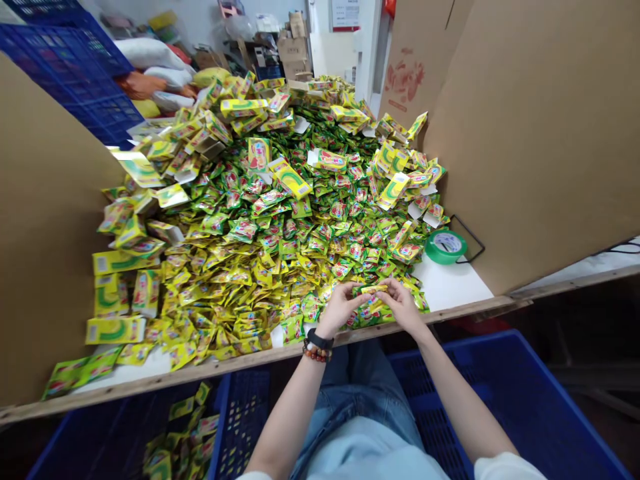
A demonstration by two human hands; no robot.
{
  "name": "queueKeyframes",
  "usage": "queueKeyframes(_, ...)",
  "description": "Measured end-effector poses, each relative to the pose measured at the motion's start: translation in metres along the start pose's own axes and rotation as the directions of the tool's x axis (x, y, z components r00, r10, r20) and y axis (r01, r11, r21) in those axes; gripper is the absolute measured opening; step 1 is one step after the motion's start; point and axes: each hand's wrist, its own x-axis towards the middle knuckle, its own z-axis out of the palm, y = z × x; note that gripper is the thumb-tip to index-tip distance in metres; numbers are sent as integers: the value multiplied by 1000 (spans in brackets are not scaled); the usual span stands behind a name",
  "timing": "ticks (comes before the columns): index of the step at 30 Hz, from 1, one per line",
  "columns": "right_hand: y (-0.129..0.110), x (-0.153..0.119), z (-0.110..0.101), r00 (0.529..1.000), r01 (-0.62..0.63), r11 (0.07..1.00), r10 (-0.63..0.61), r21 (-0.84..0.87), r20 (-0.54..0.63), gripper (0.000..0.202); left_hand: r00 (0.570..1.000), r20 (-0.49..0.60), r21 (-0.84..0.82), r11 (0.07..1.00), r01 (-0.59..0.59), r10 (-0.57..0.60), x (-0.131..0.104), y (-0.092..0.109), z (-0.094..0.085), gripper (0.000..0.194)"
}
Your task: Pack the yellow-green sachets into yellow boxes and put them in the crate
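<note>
Near the table's front edge, my left hand [341, 307] and my right hand [401, 305] face each other. Between their fingertips is a small yellow packet [373, 289], gripped from both ends. Whether it is a sachet or a small carton I cannot tell. Just behind and below the hands lie green sachets [345, 269] with red prints. Yellow sachets [255, 273] spread to the left of my left hand. Farther back, yellow cartons [290, 179] rest on the heap, some with white flaps sticking out.
Cardboard walls [525, 147] flank the table on both sides. A green tape roll [445, 247] sits on the white tabletop [453, 287] at right. Below the edge are a blue crate [525, 393] and another blue crate [225, 427] beside loose packets. Sacks [150, 53] are piled behind.
</note>
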Motion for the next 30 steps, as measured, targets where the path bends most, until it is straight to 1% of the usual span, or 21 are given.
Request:
queueKeyframes(2, -1, -6, -2, 999, -32, 999, 33, 37, -4, 30, 999, -24, -10, 1000, 22, -22, -4, -6, 6, 54)
queueKeyframes(3, 0, -9, -5, 998, -59, 997, 58, 59, 13, 34, 1000, -4, -3, 1000, 31, -31, -4, -8, 10, 54)
queueKeyframes(5, 2, -16, -18, 995, -100, 990, 100, 97, 5, 38, 994, 98, 54, 998, 38, -43, 4, -4, 19, 49)
queueKeyframes(6, 4, -20, -27, 993, -104, 989, 108, 103, -41, 38, 991, 133, 110, 994, 14, -29, 12, 1, 25, 47)
queueKeyframes(7, 6, -24, -36, 988, -94, 991, 105, 100, -115, 38, 991, 135, 181, 983, -34, 9, 25, 7, 32, 47)
queueKeyframes(8, 7, -29, -45, 975, -76, 993, 93, 88, -204, 38, 992, 97, 261, 960, -99, 76, 40, 15, 41, 45)
queueKeyframes(9, 8, -35, -53, 956, -60, 996, 77, 69, -282, 38, 985, 31, 344, 924, -167, 167, 59, 24, 51, 41)
queueKeyframes(10, 9, -41, -60, 938, -50, 997, 65, 53, -341, 39, 965, -37, 427, 877, -220, 259, 78, 32, 62, 34)
queueKeyframes(11, 8, -47, -65, 925, -45, 998, 58, 44, -376, 39, 942, -85, 504, 829, -241, 325, 99, 40, 74, 25)
queueKeyframes(12, 7, -53, -69, 919, -45, 998, 59, 46, -390, 40, 929, -105, 567, 789, -237, 355, 118, 47, 85, 21)
queueKeyframes(14, 4, -63, -74, 915, -44, 997, 69, 71, -397, 40, 936, -104, 639, 744, -195, 335, 149, 57, 103, 24)
queueKeyframes(16, 4, -72, -78, 902, -37, 994, 76, 99, -426, 39, 949, -102, 654, 739, -162, 298, 167, 60, 108, 19)
queueKeyframes(17, 5, -75, -80, 888, -32, 994, 79, 109, -453, 39, 948, -106, 648, 744, -162, 299, 169, 61, 105, 15)
queueKeyframes(18, 7, -77, -83, 870, -26, 993, 81, 118, -486, 39, 944, -113, 642, 748, -169, 310, 167, 60, 99, 13)
queueKeyframes(20, 12, -77, -87, 839, -15, 990, 90, 143, -537, 38, 936, -133, 638, 750, -172, 327, 151, 57, 78, 11)
queueKeyframes(21, 15, -76, -86, 832, -11, 987, 98, 159, -545, 38, 929, -150, 626, 760, -175, 337, 136, 54, 67, 12)
queueKeyframes(23, 17, -69, -79, 843, -3, 982, 105, 189, -527, 36, 915, -177, 581, 788, -201, 364, 98, 47, 45, 19)
queueKeyframes(25, 13, -59, -64, 865, 21, 979, 84, 203, -494, 35, 904, -154, 547, 797, -258, 398, 53, 36, 29, 36)
queueKeyframes(27, 2, -50, -44, 876, 73, 978, 30, 196, -481, 32, 905, -90, 563, 771, -297, 415, 11, 22, 20, 55)
queueKeyframes(28, -6, -45, -34, 882, 101, 978, -3, 183, -471, 30, 910, -58, 583, 754, -303, 410, -7, 15, 18, 62)
queueKeyframes(30, -22, -36, -15, 908, 146, 980, -79, 133, -411, 27, 922, -26, 611, 737, -291, 386, -32, 1, 14, 66)
